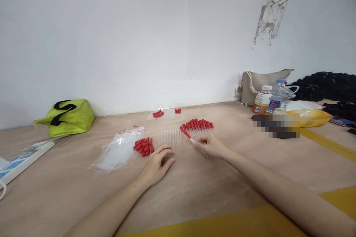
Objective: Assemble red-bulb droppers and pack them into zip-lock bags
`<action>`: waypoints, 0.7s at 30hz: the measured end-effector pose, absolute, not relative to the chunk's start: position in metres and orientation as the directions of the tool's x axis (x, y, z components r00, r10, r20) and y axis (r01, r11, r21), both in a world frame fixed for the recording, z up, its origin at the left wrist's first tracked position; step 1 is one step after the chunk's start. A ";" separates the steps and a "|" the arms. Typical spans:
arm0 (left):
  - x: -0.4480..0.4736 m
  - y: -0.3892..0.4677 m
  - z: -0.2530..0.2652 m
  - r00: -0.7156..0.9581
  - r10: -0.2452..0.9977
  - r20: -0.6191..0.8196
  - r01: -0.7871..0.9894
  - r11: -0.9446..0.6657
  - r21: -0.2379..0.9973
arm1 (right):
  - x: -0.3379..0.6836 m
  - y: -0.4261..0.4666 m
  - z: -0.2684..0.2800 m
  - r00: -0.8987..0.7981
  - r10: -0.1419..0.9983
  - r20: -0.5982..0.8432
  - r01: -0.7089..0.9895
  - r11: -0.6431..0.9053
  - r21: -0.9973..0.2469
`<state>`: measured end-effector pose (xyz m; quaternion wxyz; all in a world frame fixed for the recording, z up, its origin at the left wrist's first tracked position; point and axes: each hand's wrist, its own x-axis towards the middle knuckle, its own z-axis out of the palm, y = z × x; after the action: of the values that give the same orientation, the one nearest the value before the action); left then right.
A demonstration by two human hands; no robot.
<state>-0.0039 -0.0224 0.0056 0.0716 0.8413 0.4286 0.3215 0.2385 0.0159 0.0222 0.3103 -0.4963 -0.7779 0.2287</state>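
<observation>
Between the thumb and fingers of my right hand (209, 146) is a dropper (187, 134), a clear tube with a red rubber bulb pointing up and left. It is beside a fanned row of droppers (198, 124) with red bulbs. My left hand (159, 163) rests on the table, fingers slightly curled and apart, with nothing visible in it. Just beyond its fingertips lies a row of clear tubes (169, 137) without bulbs. A pile of loose red rubber bulbs (144, 146) sits to the left of that row.
Clear zip bags (118, 150) lie left of the bulbs. Near the wall is another bag (167, 113) with red bulbs and tubes. A yellow-green bag (71, 117) and a power strip (25, 161) are at left; bottles (261, 100) and a grey bag (250, 87) at right.
</observation>
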 end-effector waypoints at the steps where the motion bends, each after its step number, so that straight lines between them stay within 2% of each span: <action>1: -0.004 -0.021 0.005 0.441 0.771 0.459 0.673 -0.623 0.400 | 0.241 0.026 0.022 -0.246 0.942 0.226 0.613 0.332 -0.716; 3: -0.004 -0.019 0.004 0.476 0.773 0.418 0.666 -0.628 0.403 | 0.242 0.045 0.025 -0.133 0.973 0.189 0.624 0.230 -0.746; 7: -0.004 -0.019 0.004 0.520 0.756 0.397 0.651 -0.652 0.387 | 0.221 0.066 0.030 0.008 0.962 0.272 0.798 0.158 -0.581; 13: -0.005 -0.023 0.005 0.548 0.742 0.388 0.635 -0.670 0.385 | 0.180 0.082 0.026 0.028 0.962 0.272 0.926 0.078 -0.371; 21: -0.006 -0.023 0.008 0.556 0.748 0.362 0.639 -0.664 0.390 | 0.177 0.088 0.022 0.019 0.958 0.287 0.963 0.059 -0.264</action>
<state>-0.0056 -0.0227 0.0076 0.1071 0.8756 0.3959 0.2552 0.1768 0.0877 0.0221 0.1987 -0.6857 -0.7002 -0.0063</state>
